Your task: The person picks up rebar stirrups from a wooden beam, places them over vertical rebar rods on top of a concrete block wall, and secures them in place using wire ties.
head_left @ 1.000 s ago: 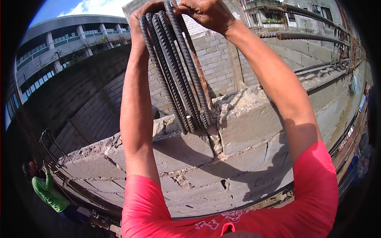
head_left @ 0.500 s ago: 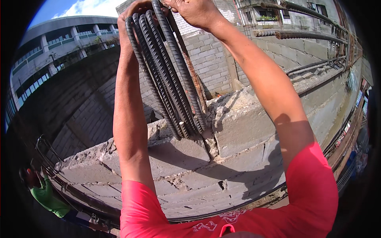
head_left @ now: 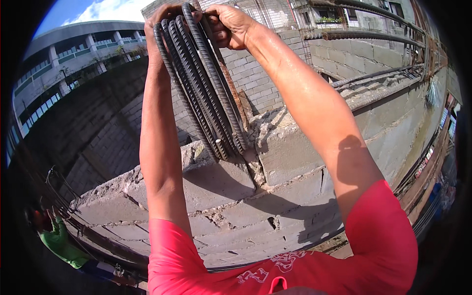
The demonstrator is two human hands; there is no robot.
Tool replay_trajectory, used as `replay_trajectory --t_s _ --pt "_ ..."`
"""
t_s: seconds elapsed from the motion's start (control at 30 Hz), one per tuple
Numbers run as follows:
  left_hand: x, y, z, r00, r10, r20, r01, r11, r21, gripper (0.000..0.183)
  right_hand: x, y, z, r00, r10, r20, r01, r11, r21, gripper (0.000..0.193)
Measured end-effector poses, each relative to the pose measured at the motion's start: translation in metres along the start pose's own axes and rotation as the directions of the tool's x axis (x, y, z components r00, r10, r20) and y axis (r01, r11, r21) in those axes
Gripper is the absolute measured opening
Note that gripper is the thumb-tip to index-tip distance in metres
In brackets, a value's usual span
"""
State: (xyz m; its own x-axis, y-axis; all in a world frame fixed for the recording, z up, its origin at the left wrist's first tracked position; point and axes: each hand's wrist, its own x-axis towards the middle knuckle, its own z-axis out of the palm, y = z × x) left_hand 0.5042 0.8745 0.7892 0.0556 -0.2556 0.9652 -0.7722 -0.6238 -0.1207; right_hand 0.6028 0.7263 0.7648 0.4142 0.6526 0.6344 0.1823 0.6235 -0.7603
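A bundle of dark ribbed rebar stirrups [head_left: 199, 86] stands tilted on top of the concrete block wall [head_left: 290, 152], with rounded bends at its upper end. My left hand [head_left: 164, 14] is closed round the top of the bundle, its fingers partly hidden behind the bars. Close against the bundle's right side, my right hand [head_left: 231, 27] has its fingers curled in; what they grip, if anything, is hidden. A rusty upright bar [head_left: 231, 86] runs just behind the stirrups.
Long horizontal rebars [head_left: 373, 37] jut in at the upper right, above the wall's broken top. A person in a green shirt [head_left: 64, 246] is at the lower left. Wooden planks [head_left: 425, 182] lie along the far right. Beyond stands a grey block wall [head_left: 255, 69].
My right hand has come down from the top of the bundle to its right side, fingers curled. My left hand stays at the bundle's top. The view has shifted slightly.
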Motion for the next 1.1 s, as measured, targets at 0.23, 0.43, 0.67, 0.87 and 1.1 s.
replay_trajectory --t_s 0.23,0.43,0.67,0.87,1.1 --pt "0.000 0.001 0.002 0.993 -0.112 0.025 0.111 0.993 0.037 0.026 -0.024 0.009 -0.002 0.704 -0.630 -0.329 0.316 0.692 -0.650 0.023" --pt "-0.003 0.011 0.000 0.991 -0.123 0.048 0.126 0.991 -0.047 0.026 -0.019 0.004 -0.009 0.519 -0.843 0.141 0.646 0.279 -0.711 0.020" --pt "-0.001 0.007 0.003 0.991 -0.132 0.033 0.134 0.989 -0.061 0.029 -0.009 0.023 -0.011 0.611 -0.790 0.049 0.711 0.520 -0.473 0.021" --pt "-0.004 0.001 -0.003 0.993 -0.116 0.017 0.117 0.993 -0.033 0.030 -0.009 0.030 0.011 0.465 -0.884 -0.053 0.498 0.311 -0.810 0.033" --pt "-0.012 0.012 -0.010 1.000 -0.018 0.011 0.018 1.000 -0.008 0.018 -0.031 -0.006 0.054 0.687 -0.723 -0.069 0.167 0.250 -0.954 0.034"
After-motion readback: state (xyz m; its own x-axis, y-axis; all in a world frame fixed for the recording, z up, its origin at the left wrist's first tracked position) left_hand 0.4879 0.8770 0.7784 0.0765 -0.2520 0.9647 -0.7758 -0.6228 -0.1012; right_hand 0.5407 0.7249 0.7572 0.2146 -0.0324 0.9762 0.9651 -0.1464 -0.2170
